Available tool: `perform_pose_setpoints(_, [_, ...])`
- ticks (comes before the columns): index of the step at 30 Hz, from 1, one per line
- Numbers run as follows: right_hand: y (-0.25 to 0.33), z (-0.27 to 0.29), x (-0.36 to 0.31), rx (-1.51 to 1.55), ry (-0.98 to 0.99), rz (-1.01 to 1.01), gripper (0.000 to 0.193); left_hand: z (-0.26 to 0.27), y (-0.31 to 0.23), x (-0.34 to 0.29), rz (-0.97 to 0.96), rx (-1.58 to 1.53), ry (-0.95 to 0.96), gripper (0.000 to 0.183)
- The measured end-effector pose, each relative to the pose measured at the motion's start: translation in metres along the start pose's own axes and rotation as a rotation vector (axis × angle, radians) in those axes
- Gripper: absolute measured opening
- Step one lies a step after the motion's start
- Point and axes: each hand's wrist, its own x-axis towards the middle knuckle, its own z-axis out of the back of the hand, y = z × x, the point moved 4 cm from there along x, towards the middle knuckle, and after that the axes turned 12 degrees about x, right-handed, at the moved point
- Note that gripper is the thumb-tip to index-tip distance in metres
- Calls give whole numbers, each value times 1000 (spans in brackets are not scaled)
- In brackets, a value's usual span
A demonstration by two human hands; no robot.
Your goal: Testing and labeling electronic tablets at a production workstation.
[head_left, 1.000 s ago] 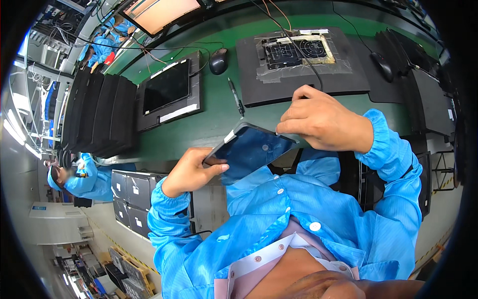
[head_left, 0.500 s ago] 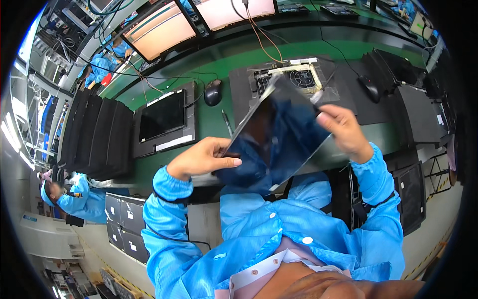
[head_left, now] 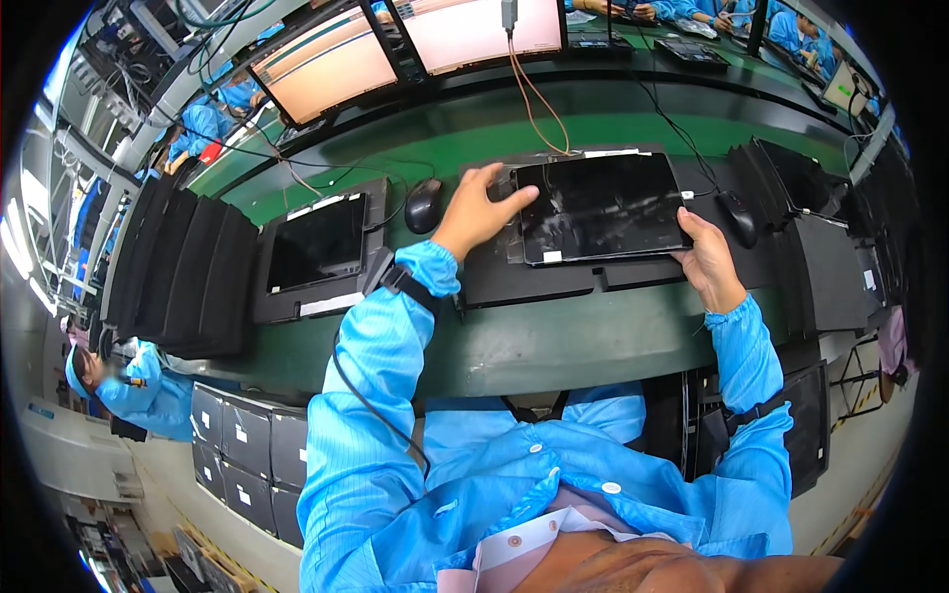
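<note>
A dark, glossy display panel lies over the black foam mat at the centre of the bench, with streaks and reflections on its face. My right hand grips its right edge, thumb on top and fingers partly hidden beneath. At the panel's left edge is my left hand, fingers and thumb spread apart. Its thumb tip reaches the panel's upper left corner; whether it presses there I cannot tell. The fan-like fixture seen earlier on the mat is now covered by the panel.
Left of the mat are a black mouse and a second panel on its own mat. Dark foam sheets stand at the far left. Another mouse and stacked black trays are on the right. Two lit monitors stand behind.
The panel has moved from a tilted position above my lap, forward and down onto the mat. My left hand has gone forward and opened off its edge; my right keeps hold.
</note>
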Motion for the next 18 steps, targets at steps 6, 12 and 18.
perform_pose_setpoints(6, [25,-21,-5,-375,-14,-184,41,-7,-26,-45,-236,130,276,120])
perform_pose_setpoints(12, [53,-34,-27,-1425,250,349,64,-19,-28,-53,-260,265,223,104])
perform_pose_setpoints(18, [42,-30,-32,-1436,299,493,45,-22,-22,-54,-257,236,168,99])
